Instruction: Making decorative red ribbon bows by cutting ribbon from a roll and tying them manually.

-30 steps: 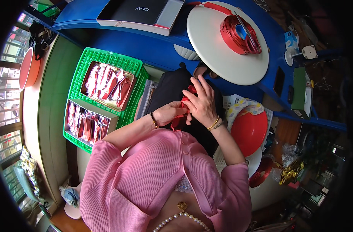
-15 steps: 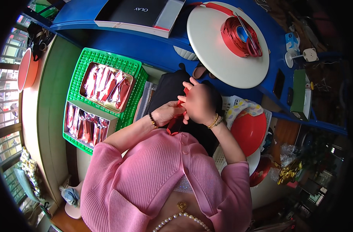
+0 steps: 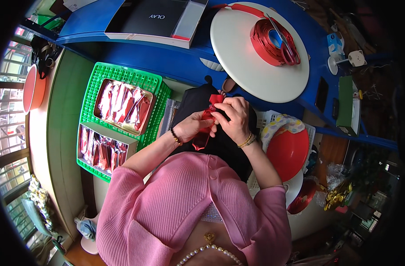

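Hands (image 3: 236,119) pinch a shiny red strip (image 3: 208,114) between them.

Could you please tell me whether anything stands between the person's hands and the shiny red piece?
Nothing visible does: the left hand holds the shiny red piece directly, and the right hand has its fingertips at the piece's upper part.

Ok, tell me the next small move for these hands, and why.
Perhaps the right hand should gently straighten the upper end of the red strip: its fingers are at that end, the strip looks bunched there, and the left hand holds it lower down.
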Available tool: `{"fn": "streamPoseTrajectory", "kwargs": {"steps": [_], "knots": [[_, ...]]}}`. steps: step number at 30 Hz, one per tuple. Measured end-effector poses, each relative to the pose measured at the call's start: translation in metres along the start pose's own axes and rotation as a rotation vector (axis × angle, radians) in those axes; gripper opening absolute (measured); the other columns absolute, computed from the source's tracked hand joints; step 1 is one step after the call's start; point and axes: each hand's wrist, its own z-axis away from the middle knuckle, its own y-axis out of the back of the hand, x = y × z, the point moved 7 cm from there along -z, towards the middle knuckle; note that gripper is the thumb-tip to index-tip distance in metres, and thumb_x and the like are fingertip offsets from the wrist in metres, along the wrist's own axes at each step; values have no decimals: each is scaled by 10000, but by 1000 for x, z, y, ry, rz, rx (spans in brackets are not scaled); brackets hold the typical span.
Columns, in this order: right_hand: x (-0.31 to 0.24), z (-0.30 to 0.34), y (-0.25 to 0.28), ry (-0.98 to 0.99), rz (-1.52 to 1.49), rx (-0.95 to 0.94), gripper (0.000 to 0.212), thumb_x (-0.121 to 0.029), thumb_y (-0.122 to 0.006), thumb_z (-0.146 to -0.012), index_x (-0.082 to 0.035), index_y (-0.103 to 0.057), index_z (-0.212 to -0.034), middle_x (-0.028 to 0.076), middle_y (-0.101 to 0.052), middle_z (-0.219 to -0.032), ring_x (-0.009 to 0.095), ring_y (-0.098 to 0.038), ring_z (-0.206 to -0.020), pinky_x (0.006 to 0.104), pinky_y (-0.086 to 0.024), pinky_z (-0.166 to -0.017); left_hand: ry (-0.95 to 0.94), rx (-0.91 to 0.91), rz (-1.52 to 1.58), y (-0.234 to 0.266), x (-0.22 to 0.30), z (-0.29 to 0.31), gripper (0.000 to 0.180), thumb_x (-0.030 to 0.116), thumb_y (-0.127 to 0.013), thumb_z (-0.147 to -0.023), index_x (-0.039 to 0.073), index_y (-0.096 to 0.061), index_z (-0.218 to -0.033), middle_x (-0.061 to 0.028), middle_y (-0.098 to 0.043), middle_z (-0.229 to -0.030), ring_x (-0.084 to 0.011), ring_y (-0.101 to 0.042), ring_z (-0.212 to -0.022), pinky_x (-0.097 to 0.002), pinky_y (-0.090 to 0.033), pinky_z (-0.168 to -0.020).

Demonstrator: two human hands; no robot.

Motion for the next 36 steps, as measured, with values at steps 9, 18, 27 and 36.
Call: {"fn": "streamPoseTrajectory", "kwargs": {"steps": [9, 18, 27, 36], "knots": [[5, -3, -1, -3, -63, -7, 161, -112, -742, -648, -118, -615, -747, -3, -530, -770, 200, -509, -746, 335, -369, -688, -52, -4, -297, -1, 8, -5, 111, 92, -466, -924, 23, -541, -969, -40, -597, -800, -123, -591, -696, -248, -482, -665], [-11, 3, 11, 78, 66, 82, 163, -82, -734, -638, -131, -604, -722, -20, -544, -763, 183, -526, -739, 331, -366, -682, -142, 137, -262, 12, 20, -21, 130, 73, -511, -881, 25, -541, -997, -45, -607, -782, -123, -599, -674, -234, -490, -603], [-13, 4, 7, 95, -46, -54, 188, -51, -715, -649, -113, -549, -712, -11, -605, -870, 172, -556, -772, 328, -360, -712, -168, 58, -452, 15, 22, -15, 177, 56, -531, -854, 17, -545, -1026, -57, -622, -803, -125, -615, -692, -236, -495, -625], [-28, 4, 8, 174, 21, -140, 144, -66, -652, -713, -86, -519, -762, -5, -608, -803, 177, -577, -774, 353, -362, -725, -178, 13, -473, 10, 24, -10, 195, 19, -505, -837, 17, -542, -1028, -51, -622, -809, -122, -614, -694, -236, -493, -626]]}}
